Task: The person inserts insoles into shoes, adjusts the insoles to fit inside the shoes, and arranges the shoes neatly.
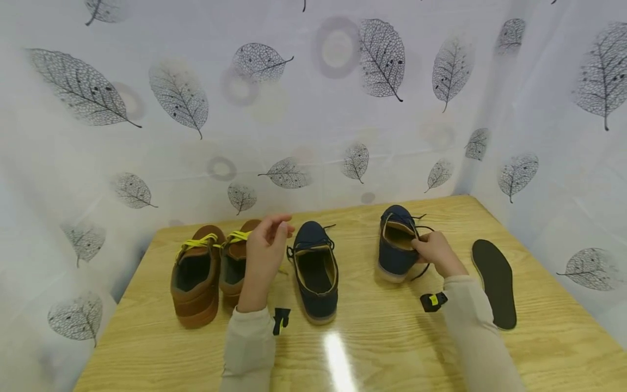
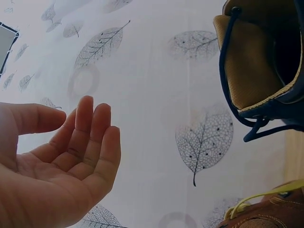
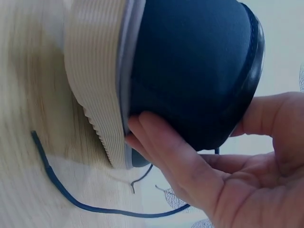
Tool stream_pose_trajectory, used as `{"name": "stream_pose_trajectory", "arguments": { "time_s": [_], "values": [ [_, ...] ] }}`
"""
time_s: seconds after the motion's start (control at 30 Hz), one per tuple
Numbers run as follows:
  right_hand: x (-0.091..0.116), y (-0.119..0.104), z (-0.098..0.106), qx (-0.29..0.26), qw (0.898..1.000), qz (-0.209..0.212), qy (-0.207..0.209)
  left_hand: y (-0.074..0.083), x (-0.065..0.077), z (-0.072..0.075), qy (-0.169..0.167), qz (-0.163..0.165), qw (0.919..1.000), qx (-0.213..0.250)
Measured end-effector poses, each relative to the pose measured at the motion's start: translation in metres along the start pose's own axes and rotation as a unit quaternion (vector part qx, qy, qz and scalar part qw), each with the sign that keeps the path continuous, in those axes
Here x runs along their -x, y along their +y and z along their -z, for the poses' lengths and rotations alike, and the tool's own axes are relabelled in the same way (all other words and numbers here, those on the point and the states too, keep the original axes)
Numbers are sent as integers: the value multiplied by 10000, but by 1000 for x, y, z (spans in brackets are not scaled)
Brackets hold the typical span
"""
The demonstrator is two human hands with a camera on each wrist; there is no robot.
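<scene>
At the right of the head view, my right hand [image 1: 436, 251] grips a navy lace-up shoe [image 1: 394, 260] by its heel collar. The right wrist view shows the thumb going over the collar and the fingers [image 3: 164, 142] along the outer side, close above the pale ribbed sole [image 3: 92, 71]. A dark lace [image 3: 95, 208] trails loose from this shoe. My left hand [image 1: 264, 247] is raised in the air with relaxed fingers and holds nothing. It overlaps a brown shoe [image 1: 231, 288] with yellow laces. Beside it stands another navy shoe [image 1: 323, 306] with a dark lining.
Another brown shoe [image 1: 196, 307] with yellow laces stands at the left of the wooden table [image 1: 382, 337]. A black insole [image 1: 495, 283] lies near the right edge. A white curtain [image 1: 313, 120] with leaf prints hangs behind the table and along its sides.
</scene>
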State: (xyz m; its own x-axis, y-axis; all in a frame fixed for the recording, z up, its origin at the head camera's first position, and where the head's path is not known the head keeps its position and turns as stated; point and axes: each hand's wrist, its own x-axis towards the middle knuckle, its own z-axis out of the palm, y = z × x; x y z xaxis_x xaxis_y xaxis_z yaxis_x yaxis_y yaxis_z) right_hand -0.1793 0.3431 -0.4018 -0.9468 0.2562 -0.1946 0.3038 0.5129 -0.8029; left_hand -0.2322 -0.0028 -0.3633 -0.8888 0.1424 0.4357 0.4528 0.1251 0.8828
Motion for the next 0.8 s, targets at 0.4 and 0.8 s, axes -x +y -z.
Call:
{"name": "stream_pose_trajectory", "arguments": {
  "time_s": [0.4,0.8],
  "values": [
    [11,-2,-14,-44,9980,365,-511,1,0,-5,-48,47,10000,59],
    [27,-2,-31,-169,9947,551,-846,5,6,-19,-436,98,9989,-154]
  ]
}}
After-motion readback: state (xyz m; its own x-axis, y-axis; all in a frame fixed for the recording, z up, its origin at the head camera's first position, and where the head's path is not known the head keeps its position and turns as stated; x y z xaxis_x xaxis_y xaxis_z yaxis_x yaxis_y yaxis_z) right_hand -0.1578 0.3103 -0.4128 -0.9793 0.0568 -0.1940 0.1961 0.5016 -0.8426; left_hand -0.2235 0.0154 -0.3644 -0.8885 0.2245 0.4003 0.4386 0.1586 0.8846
